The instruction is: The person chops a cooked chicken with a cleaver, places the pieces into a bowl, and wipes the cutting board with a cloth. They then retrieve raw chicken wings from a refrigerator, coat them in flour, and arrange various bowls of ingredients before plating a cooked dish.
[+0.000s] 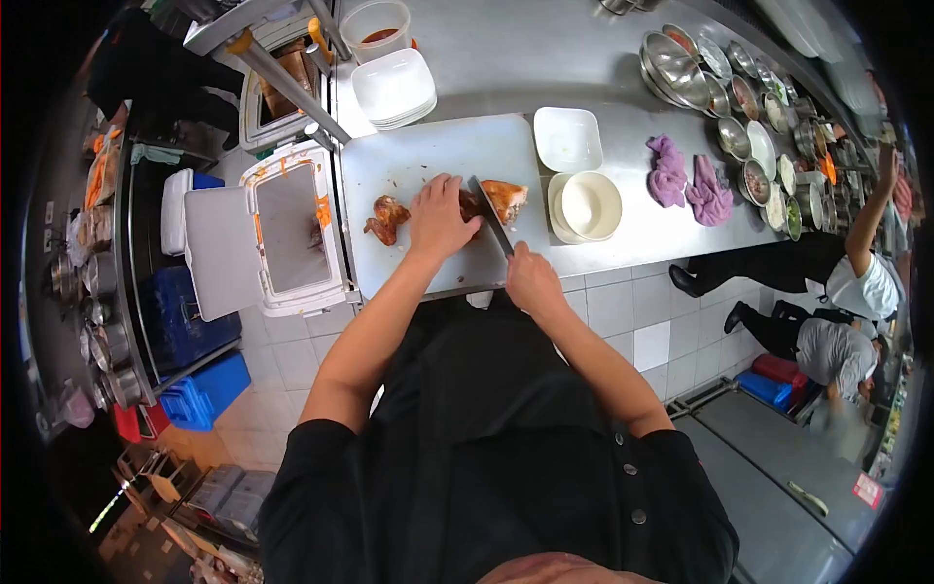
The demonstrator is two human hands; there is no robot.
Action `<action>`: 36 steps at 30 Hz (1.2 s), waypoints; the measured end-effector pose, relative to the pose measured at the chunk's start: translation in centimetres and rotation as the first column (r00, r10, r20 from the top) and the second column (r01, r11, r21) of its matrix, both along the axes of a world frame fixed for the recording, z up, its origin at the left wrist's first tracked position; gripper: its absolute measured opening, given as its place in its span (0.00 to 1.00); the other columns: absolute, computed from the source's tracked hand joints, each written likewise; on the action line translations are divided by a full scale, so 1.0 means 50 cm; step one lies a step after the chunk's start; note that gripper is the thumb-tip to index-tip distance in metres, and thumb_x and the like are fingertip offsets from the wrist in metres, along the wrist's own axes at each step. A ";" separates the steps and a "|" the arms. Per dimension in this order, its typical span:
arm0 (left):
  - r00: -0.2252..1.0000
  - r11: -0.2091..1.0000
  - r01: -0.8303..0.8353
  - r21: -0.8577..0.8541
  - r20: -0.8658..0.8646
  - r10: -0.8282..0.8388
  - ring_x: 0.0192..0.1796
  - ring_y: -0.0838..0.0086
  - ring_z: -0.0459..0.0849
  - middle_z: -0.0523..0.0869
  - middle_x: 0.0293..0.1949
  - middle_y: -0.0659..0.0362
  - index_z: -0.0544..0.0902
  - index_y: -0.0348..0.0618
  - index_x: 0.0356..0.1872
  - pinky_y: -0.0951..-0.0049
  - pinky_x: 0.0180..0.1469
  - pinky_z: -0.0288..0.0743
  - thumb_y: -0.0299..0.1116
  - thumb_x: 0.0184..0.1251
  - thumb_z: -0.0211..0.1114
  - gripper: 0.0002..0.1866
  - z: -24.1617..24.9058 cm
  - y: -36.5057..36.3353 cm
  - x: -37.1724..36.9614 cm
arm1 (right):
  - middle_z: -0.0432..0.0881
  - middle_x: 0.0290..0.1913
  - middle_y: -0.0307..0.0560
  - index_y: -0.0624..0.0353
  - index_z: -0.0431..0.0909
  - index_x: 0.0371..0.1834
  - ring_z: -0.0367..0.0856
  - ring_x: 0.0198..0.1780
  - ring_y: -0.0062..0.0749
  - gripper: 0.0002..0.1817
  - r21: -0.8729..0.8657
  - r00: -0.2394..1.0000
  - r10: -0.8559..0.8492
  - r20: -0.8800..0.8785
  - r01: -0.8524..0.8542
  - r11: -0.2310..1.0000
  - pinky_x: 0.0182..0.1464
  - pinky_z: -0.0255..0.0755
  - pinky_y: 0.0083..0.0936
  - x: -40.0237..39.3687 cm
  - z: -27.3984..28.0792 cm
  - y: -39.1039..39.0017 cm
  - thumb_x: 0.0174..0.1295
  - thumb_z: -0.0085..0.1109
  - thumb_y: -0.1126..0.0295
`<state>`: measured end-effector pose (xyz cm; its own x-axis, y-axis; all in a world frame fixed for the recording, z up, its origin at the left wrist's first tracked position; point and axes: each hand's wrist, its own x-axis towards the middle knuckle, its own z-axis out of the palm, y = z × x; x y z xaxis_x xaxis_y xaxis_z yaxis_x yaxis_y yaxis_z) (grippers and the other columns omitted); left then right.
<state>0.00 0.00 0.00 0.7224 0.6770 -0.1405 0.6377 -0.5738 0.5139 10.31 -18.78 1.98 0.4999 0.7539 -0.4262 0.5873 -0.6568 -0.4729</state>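
On the pale cutting board (399,156) my left hand (443,219) presses down on a browned piece of roast meat (469,205), its fingers closed together over it. My right hand (534,279) is wrapped round the handle of a knife (494,219). The blade stands between that meat and a cut chunk (506,199) with pale flesh showing, on the right. Another browned piece (386,220) lies left of my left hand. Small crumbs are scattered over the board.
White square dishes (394,88) are stacked behind the board. Right of it are a square plate (568,139), cream bowls (591,205) and purple cloths (667,171). Metal bowls (680,70) line the back right. An open white bin (292,229) stands left. Two people (839,356) are at far right, another far left.
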 end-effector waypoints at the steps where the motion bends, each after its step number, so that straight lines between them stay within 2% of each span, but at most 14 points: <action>1: 0.999 0.995 0.008 0.103 0.038 -0.012 0.71 0.54 0.73 0.76 0.67 0.52 0.62 0.47 0.82 0.39 0.75 0.59 0.45 0.56 0.79 0.52 -0.003 -0.014 0.005 | 0.87 0.39 0.72 0.63 0.74 0.50 0.86 0.44 0.72 0.13 0.053 1.000 0.001 0.021 -0.002 0.999 0.50 0.78 0.63 0.004 0.002 0.004 0.76 0.56 0.63; 6: 0.999 0.956 -0.025 0.291 -0.032 0.036 0.70 0.54 0.73 0.77 0.65 0.51 0.68 0.44 0.78 0.38 0.74 0.60 0.44 0.56 0.79 0.47 -0.021 -0.026 0.017 | 0.86 0.34 0.71 0.66 0.75 0.46 0.84 0.40 0.75 0.13 0.128 0.999 -0.005 0.032 0.000 0.992 0.46 0.77 0.63 0.029 0.041 -0.059 0.76 0.56 0.64; 9: 0.964 0.963 -0.164 0.213 -0.171 0.203 0.72 0.53 0.72 0.77 0.67 0.50 0.70 0.42 0.76 0.35 0.75 0.58 0.43 0.58 0.79 0.45 0.028 0.005 0.011 | 0.85 0.34 0.71 0.69 0.76 0.45 0.84 0.40 0.74 0.15 0.170 0.998 -0.068 -0.010 0.069 0.983 0.45 0.77 0.61 0.025 0.058 -0.126 0.76 0.57 0.64; 12: 0.980 0.940 -0.130 0.315 -0.104 0.171 0.73 0.53 0.72 0.77 0.66 0.50 0.70 0.41 0.76 0.34 0.76 0.58 0.41 0.59 0.78 0.44 0.057 0.026 0.024 | 0.84 0.33 0.72 0.70 0.76 0.43 0.83 0.41 0.74 0.15 0.264 0.966 -0.245 -0.088 0.259 0.929 0.43 0.75 0.60 0.025 0.061 -0.163 0.76 0.57 0.64; 14: 0.959 0.911 0.270 0.311 0.001 -0.284 0.73 0.52 0.73 0.78 0.65 0.49 0.69 0.42 0.76 0.44 0.76 0.65 0.42 0.60 0.78 0.44 0.052 0.030 0.057 | 0.83 0.31 0.73 0.70 0.75 0.40 0.82 0.39 0.74 0.15 0.253 0.908 -0.377 -0.181 0.414 0.874 0.40 0.73 0.59 0.030 0.059 -0.177 0.76 0.57 0.65; 15: 0.960 0.911 0.267 0.313 0.001 -0.282 0.73 0.52 0.73 0.78 0.65 0.49 0.69 0.42 0.76 0.44 0.76 0.65 0.42 0.60 0.78 0.44 0.048 0.023 0.074 | 0.83 0.31 0.73 0.70 0.75 0.40 0.82 0.39 0.74 0.15 0.256 0.909 -0.374 -0.181 0.411 0.875 0.40 0.73 0.59 0.033 0.055 -0.182 0.76 0.57 0.65; 17: 0.897 0.908 0.419 -0.015 -0.145 -0.417 0.70 0.52 0.78 0.78 0.66 0.50 0.70 0.43 0.75 0.52 0.69 0.76 0.40 0.60 0.78 0.41 0.042 0.006 0.107 | 0.82 0.30 0.73 0.70 0.74 0.38 0.81 0.36 0.75 0.14 0.322 0.932 -0.355 -0.070 0.357 0.877 0.37 0.71 0.59 0.041 0.047 -0.186 0.75 0.57 0.67; 21: 0.888 0.919 0.391 -0.049 -0.244 -0.391 0.66 0.53 0.81 0.78 0.67 0.50 0.73 0.43 0.70 0.53 0.62 0.81 0.39 0.62 0.76 0.36 0.063 -0.027 0.097 | 0.81 0.28 0.72 0.69 0.74 0.38 0.81 0.34 0.75 0.13 0.353 0.938 -0.347 0.007 0.323 0.878 0.36 0.71 0.59 0.022 0.053 -0.178 0.75 0.57 0.67; 23: 0.976 0.976 0.218 0.025 -0.010 -0.218 0.59 0.52 0.85 0.84 0.58 0.49 0.80 0.39 0.58 0.52 0.58 0.81 0.38 0.64 0.74 0.24 0.067 -0.029 0.064 | 0.81 0.27 0.72 0.68 0.74 0.38 0.80 0.33 0.75 0.13 0.355 0.947 -0.315 0.071 0.271 0.895 0.36 0.71 0.61 0.015 0.052 -0.165 0.75 0.57 0.67; 27: 0.993 0.996 0.073 0.042 0.089 -0.077 0.45 0.52 0.88 0.89 0.41 0.50 0.83 0.34 0.44 0.55 0.51 0.82 0.37 0.68 0.72 0.15 0.139 0.039 0.025 | 0.80 0.23 0.69 0.64 0.72 0.36 0.81 0.30 0.72 0.12 0.332 0.968 -0.206 0.141 0.150 0.931 0.34 0.72 0.60 0.021 0.070 -0.118 0.76 0.56 0.68; 29: 0.963 0.989 -0.081 -0.126 0.247 0.110 0.37 0.49 0.86 0.87 0.32 0.49 0.84 0.37 0.37 0.54 0.42 0.78 0.35 0.72 0.68 0.10 0.222 0.063 0.012 | 0.80 0.23 0.67 0.64 0.72 0.36 0.81 0.30 0.71 0.11 0.372 0.971 -0.186 0.149 0.120 0.921 0.33 0.72 0.60 0.021 0.096 -0.097 0.76 0.57 0.69; 32: 0.805 0.992 -0.104 -0.068 0.580 0.124 0.33 0.53 0.84 0.86 0.29 0.51 0.83 0.38 0.36 0.60 0.39 0.77 0.33 0.73 0.67 0.09 0.273 0.085 0.016 | 0.81 0.24 0.65 0.63 0.71 0.38 0.82 0.29 0.69 0.10 0.443 0.973 -0.162 0.163 0.075 0.894 0.33 0.73 0.60 0.008 0.113 -0.067 0.76 0.56 0.68; 34: 0.773 0.994 -0.102 -0.028 0.627 0.097 0.32 0.55 0.84 0.86 0.29 0.51 0.82 0.38 0.35 0.63 0.38 0.77 0.32 0.73 0.68 0.08 0.327 0.078 0.035 | 0.82 0.25 0.65 0.63 0.71 0.39 0.82 0.29 0.69 0.10 0.474 0.972 -0.157 0.172 0.058 0.879 0.34 0.74 0.60 0.014 0.086 -0.056 0.76 0.56 0.67; 36: 0.713 0.997 -0.043 0.070 0.701 -0.019 0.33 0.68 0.86 0.88 0.33 0.53 0.83 0.34 0.41 0.71 0.41 0.80 0.27 0.72 0.69 0.06 0.357 0.071 0.065 | 0.83 0.25 0.64 0.63 0.71 0.42 0.83 0.30 0.69 0.11 0.198 0.981 -0.008 0.192 -0.031 0.980 0.36 0.76 0.61 0.028 0.003 -0.054 0.77 0.53 0.66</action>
<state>3.26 3.55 17.83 0.5847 0.6724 0.4538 0.1195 -0.6247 0.7717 11.71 -21.51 2.12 0.5480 0.8202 -0.1641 0.6865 -0.5531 -0.4720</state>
